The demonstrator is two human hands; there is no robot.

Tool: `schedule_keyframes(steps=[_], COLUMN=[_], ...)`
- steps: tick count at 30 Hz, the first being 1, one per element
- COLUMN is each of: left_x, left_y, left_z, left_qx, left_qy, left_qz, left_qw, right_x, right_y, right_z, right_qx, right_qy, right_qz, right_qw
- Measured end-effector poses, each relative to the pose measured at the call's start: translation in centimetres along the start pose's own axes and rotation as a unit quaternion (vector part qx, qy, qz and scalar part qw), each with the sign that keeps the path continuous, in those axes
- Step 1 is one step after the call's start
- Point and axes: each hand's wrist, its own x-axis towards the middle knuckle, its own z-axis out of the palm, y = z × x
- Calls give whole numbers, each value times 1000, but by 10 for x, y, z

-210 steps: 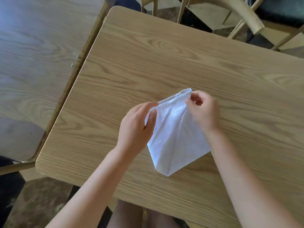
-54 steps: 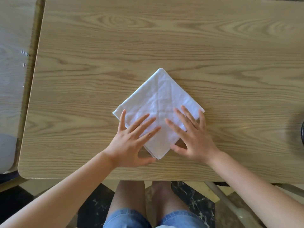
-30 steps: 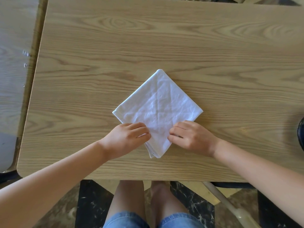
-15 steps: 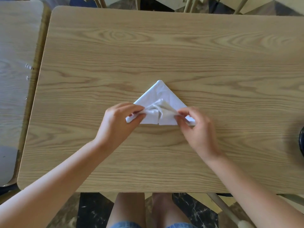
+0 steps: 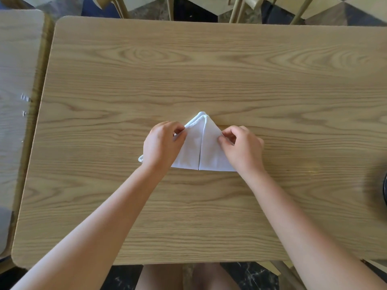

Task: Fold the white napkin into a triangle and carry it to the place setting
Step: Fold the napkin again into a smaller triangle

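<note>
The white napkin (image 5: 202,147) lay flat at mid-bench (image 5: 209,70) as a triangle, apex pointing away, a vertical seam down its centre. The left hand (image 5: 162,144) pinched its left edge; the right hand (image 5: 240,147) pinched the right edge. A small loop, possibly hem, protruded at left.

Open table (image 5: 209,59) (dark object (image 5: 385,191) far right)

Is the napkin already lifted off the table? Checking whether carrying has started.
No, the white napkin lies flat on the wooden table, with the left hand and right hand pinching its slanted edges.
</note>
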Motion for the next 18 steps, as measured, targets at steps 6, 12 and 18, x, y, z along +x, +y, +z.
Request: schedule_keyframes(steps=[6, 12, 18], left_x=[0, -4, -15], left_y=[-10, -10, -13], left_z=[17, 27, 19], left_qx=[-18, 34, 171], left_qy=[43, 82, 31], left_qz=[18, 42, 224], left_qw=[999, 995, 959], right_x=[7, 2, -11], right_y=[1, 2, -9], right_z=[9, 17, 25], right_qx=[-31, -128, -182], right_qy=[31, 120, 68], right_qz=[-26, -94, -269], right_qw=[999, 980, 943])
